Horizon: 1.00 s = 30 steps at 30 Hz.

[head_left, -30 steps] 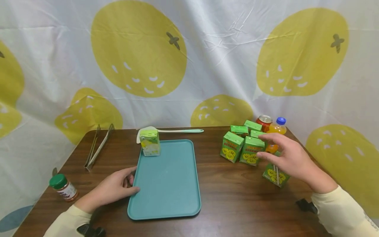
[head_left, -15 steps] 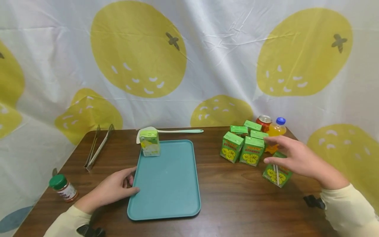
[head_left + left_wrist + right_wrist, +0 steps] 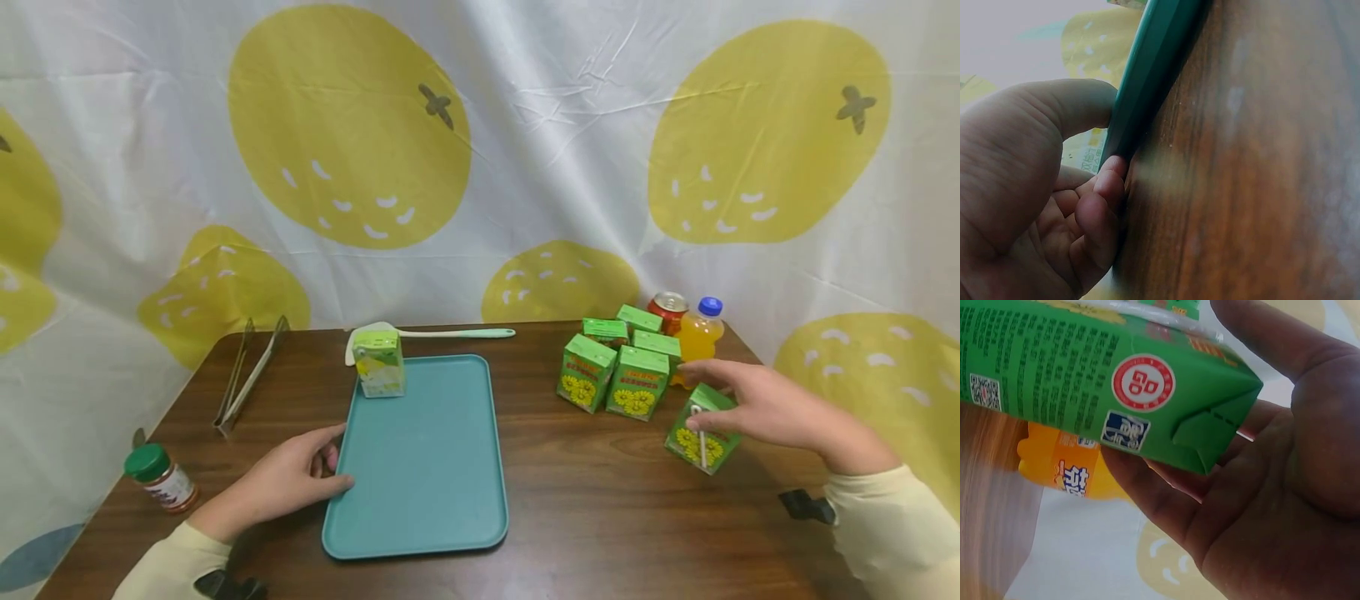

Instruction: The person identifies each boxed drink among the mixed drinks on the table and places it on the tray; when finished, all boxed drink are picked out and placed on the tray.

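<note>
At the left rim of a teal tray [image 3: 420,467], my left hand [image 3: 292,471] holds the edge. The left wrist view shows the thumb [image 3: 1085,103] on the tray's upper side and curled fingers at its lower edge. My right hand [image 3: 765,404] is around the upper part of a green drink carton [image 3: 693,446] with yellow flowers and a straw on its front. In the right wrist view the thumb lies before the carton's front with a gap visible, and the fingers [image 3: 1160,500] extend behind it. A lighter green carton [image 3: 381,367] stands on the tray's far left corner.
Several matching green cartons [image 3: 637,387] stand in a group at the right, before a red can [image 3: 667,308] and an orange drink bottle [image 3: 699,333]. A spatula [image 3: 450,333] lies behind the tray. Tongs [image 3: 251,375] and a green-capped spice jar [image 3: 161,479] are at the left.
My right hand has moved right and down from beside the carton group to the separate carton, which stays in place. The left hand and tray have not visibly moved.
</note>
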{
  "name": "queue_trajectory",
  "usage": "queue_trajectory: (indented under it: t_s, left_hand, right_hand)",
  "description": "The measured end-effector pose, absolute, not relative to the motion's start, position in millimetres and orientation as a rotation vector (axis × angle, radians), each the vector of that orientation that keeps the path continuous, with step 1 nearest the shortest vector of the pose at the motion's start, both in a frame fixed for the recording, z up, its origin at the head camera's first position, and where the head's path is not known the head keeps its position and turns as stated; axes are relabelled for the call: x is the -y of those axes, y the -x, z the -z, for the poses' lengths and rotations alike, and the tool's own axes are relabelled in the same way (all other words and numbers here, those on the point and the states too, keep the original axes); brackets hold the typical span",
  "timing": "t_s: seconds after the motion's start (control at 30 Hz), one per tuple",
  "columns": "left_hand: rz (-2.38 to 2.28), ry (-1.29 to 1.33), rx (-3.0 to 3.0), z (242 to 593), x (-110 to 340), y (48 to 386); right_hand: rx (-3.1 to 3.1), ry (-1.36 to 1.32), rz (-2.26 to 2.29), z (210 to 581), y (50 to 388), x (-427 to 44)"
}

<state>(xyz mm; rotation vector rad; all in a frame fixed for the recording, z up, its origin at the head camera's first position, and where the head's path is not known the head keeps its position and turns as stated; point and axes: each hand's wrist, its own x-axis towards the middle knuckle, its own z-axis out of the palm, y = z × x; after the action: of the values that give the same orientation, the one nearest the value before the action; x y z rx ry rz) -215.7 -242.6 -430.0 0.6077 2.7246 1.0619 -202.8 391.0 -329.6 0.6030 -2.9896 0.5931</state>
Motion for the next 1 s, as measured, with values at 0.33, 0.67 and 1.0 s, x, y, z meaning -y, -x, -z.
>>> queue_trajectory:
  t_s: [0.33, 0.67, 1.0]
  left_hand:
    - [-1.049, -0.605, -2.747, 430.9, 241.4, 214.9]
    - [-1.043, -0.614, -2.748, 431.3, 241.7, 216.3]
    - [-1.047, -0.609, -2.748, 430.9, 241.9, 215.9]
  right_hand:
    - [3.069, -0.594, -0.577, 332.5, 203.7, -398.8]
    - [3.084, -0.617, -0.545, 331.9, 204.8, -404.9]
    - [3.155, -0.572, -0.66, 327.7, 205.4, -407.4]
